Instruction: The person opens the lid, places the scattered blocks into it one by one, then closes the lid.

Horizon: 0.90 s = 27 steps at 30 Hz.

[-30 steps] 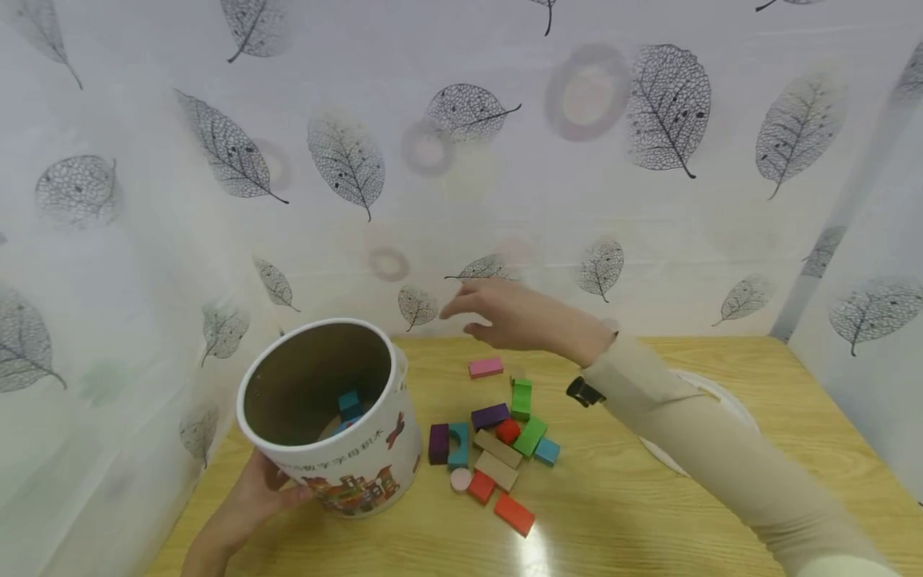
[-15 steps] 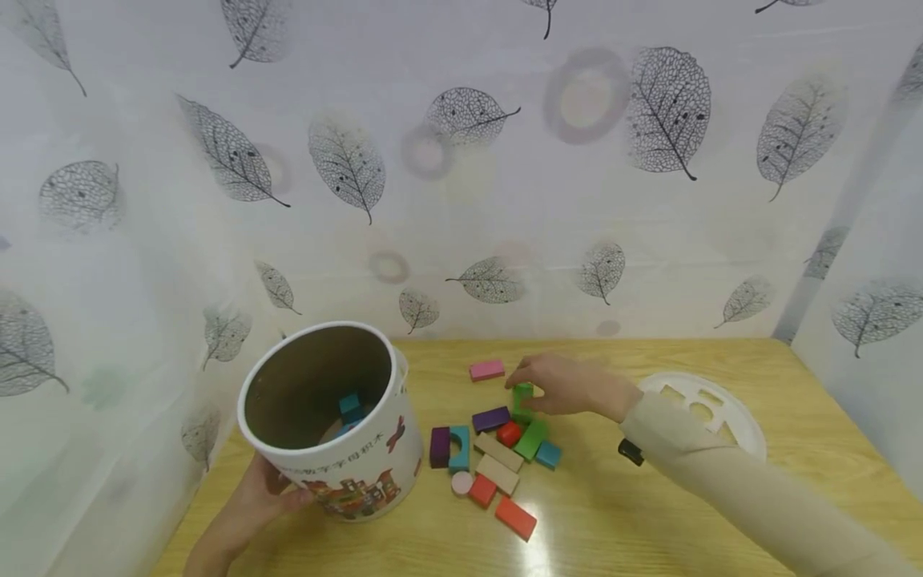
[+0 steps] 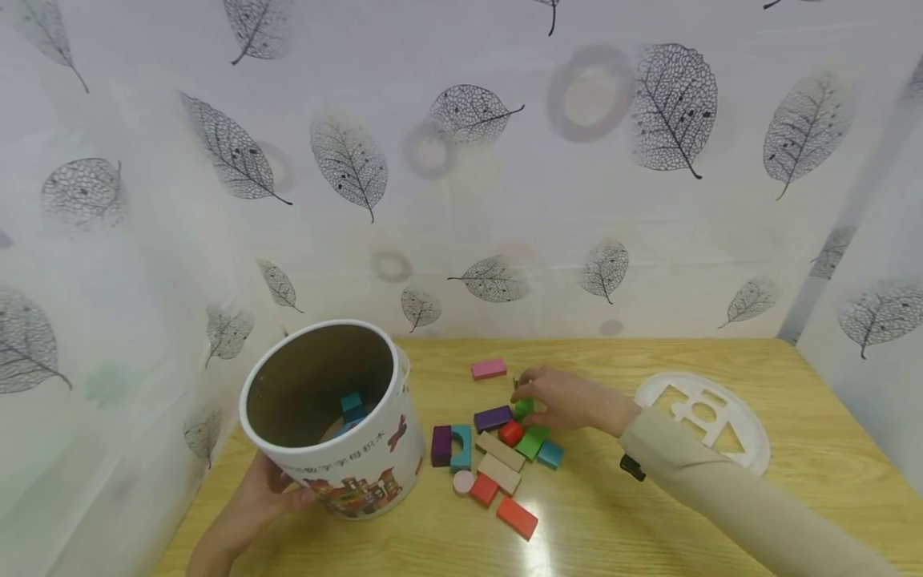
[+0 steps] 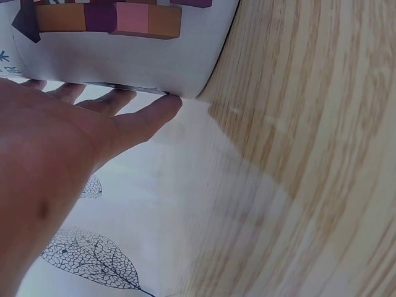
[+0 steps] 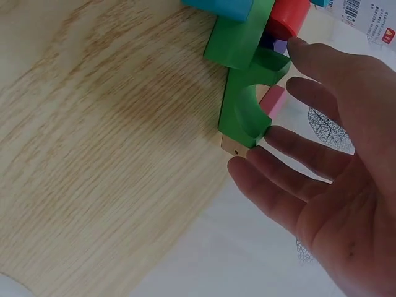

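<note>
My left hand point(image 3: 252, 501) rests against the side of a white bucket point(image 3: 400, 437) printed with coloured blocks. In the left wrist view its fingers point(image 4: 145, 120) lie fairly straight along the bucket wall. Several blue blocks point(image 3: 351, 403) show inside the bucket. My right hand point(image 3: 570, 401) reaches over a green arch block point(image 5: 238, 108) on the table. Its fingertips are right at the arch's edge, fingers loosely bent and spread, and the thumb is near the other end. A red cylinder point(image 3: 510, 433) and a green block point(image 3: 534, 442) lie beside it.
Loose blocks lie around the middle: pink point(image 3: 489, 369), purple point(image 3: 493, 417), a blue arch point(image 3: 461, 449), tan point(image 3: 499, 473), red point(image 3: 517, 517) and others. A white lid point(image 3: 753, 437) with shaped cut-outs lies at right. A leaf-print curtain point(image 3: 548, 200) stands behind the table.
My right hand has come down from above the far side of the table to the green arch block, moving rightward and toward me. The left hand and bucket have stayed in place.
</note>
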Each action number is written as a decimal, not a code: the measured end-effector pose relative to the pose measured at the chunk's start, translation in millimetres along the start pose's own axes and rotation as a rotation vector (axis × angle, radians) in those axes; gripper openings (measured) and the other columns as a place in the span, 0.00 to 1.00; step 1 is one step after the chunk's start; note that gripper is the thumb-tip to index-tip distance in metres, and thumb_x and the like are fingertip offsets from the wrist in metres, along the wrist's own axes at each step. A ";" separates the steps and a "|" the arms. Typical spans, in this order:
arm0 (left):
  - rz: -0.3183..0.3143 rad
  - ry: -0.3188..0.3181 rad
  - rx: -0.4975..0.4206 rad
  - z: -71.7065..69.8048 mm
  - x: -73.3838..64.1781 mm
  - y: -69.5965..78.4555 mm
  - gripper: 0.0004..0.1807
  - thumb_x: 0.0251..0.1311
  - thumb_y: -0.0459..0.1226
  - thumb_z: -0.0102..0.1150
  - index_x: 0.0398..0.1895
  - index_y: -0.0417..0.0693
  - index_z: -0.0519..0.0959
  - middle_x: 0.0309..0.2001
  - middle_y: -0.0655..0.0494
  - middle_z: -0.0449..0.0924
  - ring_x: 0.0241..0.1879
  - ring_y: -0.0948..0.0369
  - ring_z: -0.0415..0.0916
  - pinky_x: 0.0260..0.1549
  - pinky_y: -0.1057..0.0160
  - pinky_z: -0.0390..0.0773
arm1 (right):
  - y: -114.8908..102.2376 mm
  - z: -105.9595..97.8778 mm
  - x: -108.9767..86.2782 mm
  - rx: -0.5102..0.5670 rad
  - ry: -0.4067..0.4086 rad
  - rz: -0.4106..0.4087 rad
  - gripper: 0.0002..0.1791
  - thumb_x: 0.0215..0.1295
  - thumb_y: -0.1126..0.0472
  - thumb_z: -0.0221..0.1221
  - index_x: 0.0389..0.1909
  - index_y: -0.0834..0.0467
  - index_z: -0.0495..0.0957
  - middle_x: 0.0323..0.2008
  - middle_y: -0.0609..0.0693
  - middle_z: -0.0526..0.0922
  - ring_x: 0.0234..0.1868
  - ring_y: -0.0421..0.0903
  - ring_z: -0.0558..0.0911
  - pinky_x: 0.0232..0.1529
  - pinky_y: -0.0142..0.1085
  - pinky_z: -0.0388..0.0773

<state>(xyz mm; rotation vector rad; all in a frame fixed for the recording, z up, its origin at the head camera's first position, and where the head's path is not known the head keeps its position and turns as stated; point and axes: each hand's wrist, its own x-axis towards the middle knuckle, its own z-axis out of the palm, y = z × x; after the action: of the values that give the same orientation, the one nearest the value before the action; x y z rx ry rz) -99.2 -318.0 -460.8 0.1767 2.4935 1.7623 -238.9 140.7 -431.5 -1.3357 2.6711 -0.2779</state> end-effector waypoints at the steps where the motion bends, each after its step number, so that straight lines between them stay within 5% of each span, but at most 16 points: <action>1: 0.004 -0.001 0.001 0.1 -0.1 -0.6 0.55 0.58 0.32 0.70 0.81 0.52 0.44 0.74 0.41 0.59 0.59 0.83 0.67 0.63 0.30 0.72 | 0.0 0.3 -0.6 0.002 0.000 0.000 0.18 0.64 0.56 0.69 0.53 0.58 0.85 0.56 0.60 0.83 0.55 0.56 0.84 0.58 0.48 0.84; 7: 0.021 0.000 0.012 0.5 -0.9 -2.0 0.54 0.58 0.31 0.70 0.81 0.52 0.45 0.73 0.55 0.62 0.61 0.82 0.67 0.59 0.61 0.78 | 0.9 2.4 -4.8 0.008 0.022 -0.001 0.14 0.64 0.56 0.69 0.49 0.56 0.87 0.53 0.61 0.84 0.50 0.54 0.85 0.53 0.45 0.86; 13: 0.020 -0.001 0.004 1.2 -2.2 -1.9 0.54 0.58 0.31 0.69 0.81 0.53 0.45 0.71 0.64 0.63 0.61 0.81 0.67 0.61 0.44 0.76 | 3.8 0.8 -13.0 0.052 0.040 0.038 0.13 0.63 0.61 0.69 0.47 0.59 0.87 0.39 0.55 0.84 0.36 0.45 0.82 0.38 0.30 0.82; 18: 0.024 -0.002 -0.009 0.8 -2.6 -0.5 0.55 0.57 0.30 0.69 0.81 0.52 0.45 0.70 0.67 0.63 0.61 0.81 0.67 0.57 0.68 0.76 | 7.8 -2.5 -21.5 0.001 0.028 0.123 0.12 0.62 0.62 0.69 0.45 0.61 0.88 0.36 0.53 0.81 0.32 0.41 0.76 0.33 0.31 0.79; 21: 0.027 -0.004 -0.005 0.7 -2.1 0.5 0.55 0.57 0.29 0.69 0.82 0.54 0.44 0.72 0.62 0.62 0.62 0.81 0.66 0.60 0.62 0.77 | 11.6 -3.6 -27.3 -0.034 0.025 0.158 0.11 0.61 0.62 0.69 0.43 0.62 0.88 0.35 0.51 0.77 0.31 0.40 0.73 0.32 0.32 0.77; 27: 0.048 -0.015 -0.010 0.2 -1.4 -0.6 0.56 0.57 0.29 0.69 0.82 0.54 0.43 0.73 0.56 0.62 0.63 0.80 0.66 0.63 0.26 0.66 | 21.0 -5.5 -40.5 0.018 0.039 0.165 0.04 0.58 0.66 0.69 0.34 0.61 0.89 0.32 0.49 0.76 0.29 0.38 0.69 0.30 0.30 0.73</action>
<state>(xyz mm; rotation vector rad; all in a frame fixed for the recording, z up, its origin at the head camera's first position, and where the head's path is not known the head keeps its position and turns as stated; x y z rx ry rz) -97.8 -318.2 -461.4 0.2505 2.4898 1.7846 -232.2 186.1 -429.2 -1.1072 2.7831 -0.3101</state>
